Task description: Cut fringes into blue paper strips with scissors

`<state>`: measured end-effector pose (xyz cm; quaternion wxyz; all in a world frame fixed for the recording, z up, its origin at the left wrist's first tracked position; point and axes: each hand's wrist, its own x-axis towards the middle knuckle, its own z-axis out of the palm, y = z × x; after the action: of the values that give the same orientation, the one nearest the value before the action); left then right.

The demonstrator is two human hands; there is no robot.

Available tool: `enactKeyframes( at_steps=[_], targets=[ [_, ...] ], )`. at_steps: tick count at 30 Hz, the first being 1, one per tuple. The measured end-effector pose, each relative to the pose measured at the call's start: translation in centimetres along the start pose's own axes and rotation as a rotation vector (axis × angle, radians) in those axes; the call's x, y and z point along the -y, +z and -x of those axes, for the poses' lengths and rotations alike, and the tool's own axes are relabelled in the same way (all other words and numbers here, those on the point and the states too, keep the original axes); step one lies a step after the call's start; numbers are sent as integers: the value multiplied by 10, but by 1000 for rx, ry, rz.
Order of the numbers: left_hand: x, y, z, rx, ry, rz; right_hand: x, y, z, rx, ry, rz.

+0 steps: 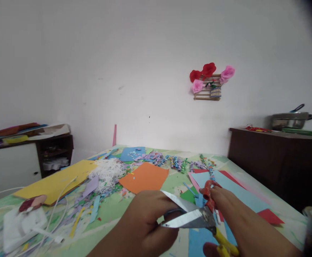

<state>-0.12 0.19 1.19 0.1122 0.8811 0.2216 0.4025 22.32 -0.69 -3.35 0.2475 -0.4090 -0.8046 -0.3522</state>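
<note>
Nearest us, our right hand (227, 203) has its grip around the handles of the scissors (204, 216), one red and one yellow, and the blades stand spread. They point across to our left hand (150, 221), whose fingers curl just behind the tips; a dark loop (173, 212) shows there, but we cannot tell whether that grip holds it.

To work the scissors well, we should keep the left thumb and fingers out of the blades' path, hold the pivot steady, and close slowly.

Below lies blue paper (200, 241) on the table (105, 216). Beyond come a pale blue sheet (233, 189), an orange sheet (145, 176), white shreds (109, 175) and, farther back, paper curls (176, 162). Flowers (209, 69) hang on the wall (134, 53).
</note>
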Motion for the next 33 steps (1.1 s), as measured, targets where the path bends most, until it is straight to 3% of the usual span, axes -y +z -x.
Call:
enactKeyframes(
  at_steps=[2,5,8,22,33],
  targets=[
    [0,1,0,18,7,-8,-1,3,3,32,32,-66],
    [-1,1,1,24,4,-30,-8,11,17,135,219,-292],
    [0,2,0,12,0,-49,-16,20,33,175,284,-350],
    [2,6,-2,-94,118,4,-16,20,27,122,174,-426],
    [9,0,-2,20,14,-5,-13,24,24,102,156,-335]
  ],
)
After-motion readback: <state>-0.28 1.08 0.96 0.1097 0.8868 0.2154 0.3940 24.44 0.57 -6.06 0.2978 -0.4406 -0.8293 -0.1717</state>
